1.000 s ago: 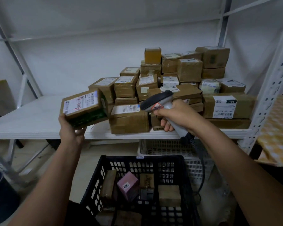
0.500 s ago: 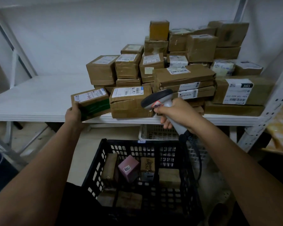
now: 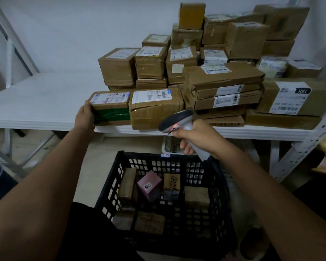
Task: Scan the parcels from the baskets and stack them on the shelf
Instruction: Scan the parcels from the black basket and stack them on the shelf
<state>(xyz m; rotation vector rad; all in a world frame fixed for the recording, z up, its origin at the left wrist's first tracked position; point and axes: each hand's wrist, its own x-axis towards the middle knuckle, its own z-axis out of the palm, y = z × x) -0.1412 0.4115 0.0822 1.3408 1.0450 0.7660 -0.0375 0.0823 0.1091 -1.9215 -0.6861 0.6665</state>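
A brown parcel with green tape and a white label (image 3: 109, 105) lies on the white shelf (image 3: 41, 102), at the left end of the front row against another labelled parcel (image 3: 156, 108). My left hand (image 3: 85, 117) holds its left end, thumb on top. My right hand (image 3: 196, 137) grips a grey barcode scanner (image 3: 175, 120) by the handle, in front of the shelf edge and above the black basket (image 3: 109, 185). Several parcels lie in that basket, among them a pink box (image 3: 150, 185).
A tall pile of brown parcels (image 3: 222, 78) fills the right half of the shelf. A white basket (image 3: 169, 146) sits under the shelf behind the black one. The shelf's metal upright (image 3: 309, 140) stands at the right. The scanner cable hangs down beside the black basket.
My left hand has lowered the green-taped parcel from the air onto the shelf and slid it right against the front-row parcel. The scanner hand has stayed roughly where it was.
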